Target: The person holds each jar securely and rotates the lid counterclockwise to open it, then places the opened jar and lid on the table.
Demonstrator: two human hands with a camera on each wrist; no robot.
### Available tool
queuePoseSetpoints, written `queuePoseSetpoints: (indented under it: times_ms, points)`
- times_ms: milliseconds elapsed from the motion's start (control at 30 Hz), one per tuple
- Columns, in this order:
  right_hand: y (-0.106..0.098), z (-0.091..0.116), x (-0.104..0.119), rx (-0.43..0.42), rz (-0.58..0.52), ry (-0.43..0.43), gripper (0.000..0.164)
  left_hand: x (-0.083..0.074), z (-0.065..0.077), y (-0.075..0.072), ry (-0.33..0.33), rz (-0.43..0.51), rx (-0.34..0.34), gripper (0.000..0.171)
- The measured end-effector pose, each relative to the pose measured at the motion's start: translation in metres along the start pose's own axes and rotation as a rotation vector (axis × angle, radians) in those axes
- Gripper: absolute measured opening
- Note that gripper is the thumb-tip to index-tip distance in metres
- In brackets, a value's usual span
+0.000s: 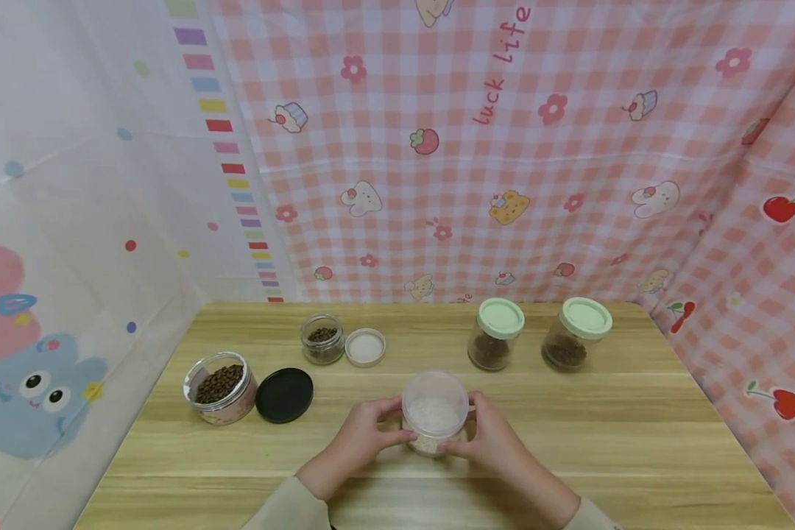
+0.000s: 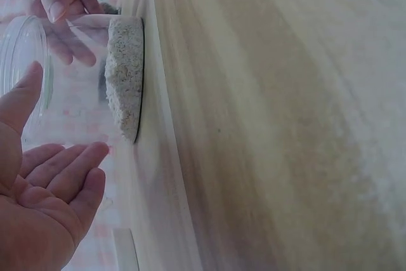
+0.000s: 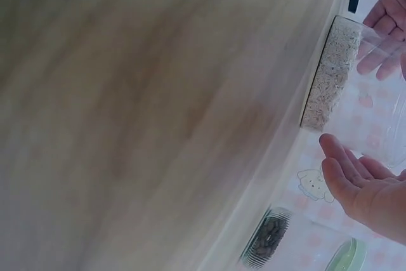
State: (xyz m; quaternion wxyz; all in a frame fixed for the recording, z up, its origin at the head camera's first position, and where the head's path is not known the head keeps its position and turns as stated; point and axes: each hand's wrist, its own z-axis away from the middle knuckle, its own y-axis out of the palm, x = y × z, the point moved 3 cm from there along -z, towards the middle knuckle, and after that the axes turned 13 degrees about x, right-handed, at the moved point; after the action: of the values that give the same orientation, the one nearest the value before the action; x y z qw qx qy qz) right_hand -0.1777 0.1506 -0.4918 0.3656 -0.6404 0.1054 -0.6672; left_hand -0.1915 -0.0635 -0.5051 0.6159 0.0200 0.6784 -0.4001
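A clear round jar [image 1: 435,401] with a translucent top stands upright on the table, between both hands. A layer of pale grains [image 2: 125,71] lies at its bottom; their kind cannot be told. My left hand [image 1: 367,428] is at the jar's left side, thumb toward the front and relaxed fingers farther back. On the opposite side is my right hand [image 1: 497,438], placed likewise. In the right wrist view, the right fingers [image 3: 346,169] extend along the jar wall without curling tightly. Whether every fingertip touches the jar cannot be told.
At left, an open jar of coffee beans [image 1: 220,390] sits beside a black lid [image 1: 284,395]. Behind, a small open jar [image 1: 322,340] of dark beans adjoins a white lid [image 1: 365,347]. Two green-lidded jars [image 1: 495,335] [image 1: 576,335] with dark contents stand back right.
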Motion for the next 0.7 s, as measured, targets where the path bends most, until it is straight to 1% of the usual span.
queuePoseSetpoints:
  times_ms: [233, 400, 500, 600, 700]
  points:
    - [0.0, 0.001, 0.003, -0.008, 0.017, 0.005, 0.076, 0.0, 0.001, 0.0, 0.014, -0.019, -0.012, 0.071]
    - [-0.001, 0.0, 0.004, 0.02, 0.006, -0.012, 0.083, -0.001, 0.003, -0.001, 0.008, -0.03, -0.037, 0.073]
    - [-0.004, -0.001, 0.006, 0.066, -0.016, -0.028, 0.094, -0.003, 0.004, 0.0, -0.006, -0.028, -0.057, 0.08]
    - [-0.01, 0.0, 0.011, 0.098, -0.008, -0.042, 0.108, -0.005, 0.005, 0.0, -0.02, -0.032, -0.084, 0.094]
    - [-0.018, 0.0, 0.021, 0.091, 0.059, -0.06, 0.114, -0.007, 0.004, 0.004, -0.014, -0.028, -0.107, 0.107]
